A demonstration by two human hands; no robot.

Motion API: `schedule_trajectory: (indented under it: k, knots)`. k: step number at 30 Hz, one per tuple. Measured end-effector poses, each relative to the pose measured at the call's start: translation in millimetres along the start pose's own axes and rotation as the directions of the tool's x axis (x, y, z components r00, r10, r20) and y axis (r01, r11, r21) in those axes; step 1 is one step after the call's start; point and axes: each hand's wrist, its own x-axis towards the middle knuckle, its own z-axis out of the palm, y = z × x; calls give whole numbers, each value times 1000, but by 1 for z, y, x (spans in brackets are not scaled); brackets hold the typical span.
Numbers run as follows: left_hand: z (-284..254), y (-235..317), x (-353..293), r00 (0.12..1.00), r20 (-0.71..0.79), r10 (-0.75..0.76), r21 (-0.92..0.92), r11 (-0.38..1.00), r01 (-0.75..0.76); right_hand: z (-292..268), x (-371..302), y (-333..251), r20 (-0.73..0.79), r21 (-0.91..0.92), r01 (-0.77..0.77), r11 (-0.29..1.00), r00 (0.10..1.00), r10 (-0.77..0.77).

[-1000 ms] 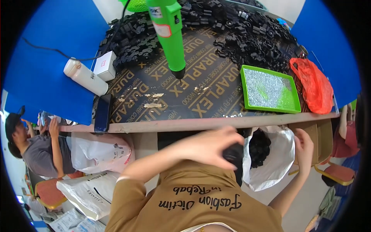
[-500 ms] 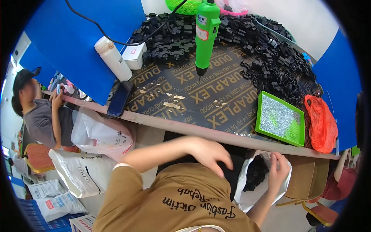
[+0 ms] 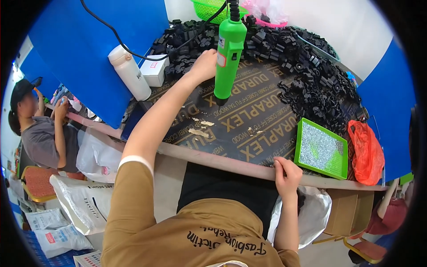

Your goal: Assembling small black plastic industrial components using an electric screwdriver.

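Note:
My left hand (image 3: pixel 205 66) reaches across the table to the near side of the black plastic parts (image 3: pixel 191 42). Its fingertips are hidden behind the hanging green electric screwdriver (image 3: pixel 229 66), so any hold on a part cannot be seen. My right hand (image 3: pixel 288 175) is at the table's front edge, thumb and fingers closed together; whatever is in them is too small to make out. To its right lies a green tray (image 3: pixel 322 171) of small silvery pieces (image 3: pixel 316 144). Below the right forearm hangs an open white sack (image 3: pixel 316 213).
A white bottle (image 3: pixel 130 73), a white box (image 3: pixel 154 71) and a dark phone (image 3: pixel 133 120) are at the table's left. A red plastic bag (image 3: pixel 367 153) lies at the right, near a cardboard box (image 3: pixel 347 211). One person (image 3: pixel 40 138) sits at the left.
My left hand has gone from in front of my body forward to the black parts. The right hand has risen from the white sack to the table edge. The screwdriver has shifted slightly.

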Motion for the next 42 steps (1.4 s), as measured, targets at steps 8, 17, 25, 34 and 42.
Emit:
schedule_trajectory:
  k: [8, 17, 25, 34, 42]
  knots:
    - [67, -63, 38, 837, 462, -291, 65, 953, 296, 7, -4, 3, -55, -18, 36, 999, 998, -37]
    - [71, -55, 24, 909, 378, -173, 321, 946, 47, 3, -6, 6, -82, -73, 58, 996, 995, -64]
    - [54, -18, 61, 874, 455, -171, 204, 975, 85, 4, -9, 9, -84, -102, 36, 994, 995, -45]
    - [59, -29, 55, 901, 433, -13, 53, 999, -12, 6, -9, 4, -56, -130, 48, 990, 997, -56]
    - [34, 30, 9, 877, 427, 219, -175, 972, -157, 8, -10, 7, -87, -105, 68, 992, 993, -77]
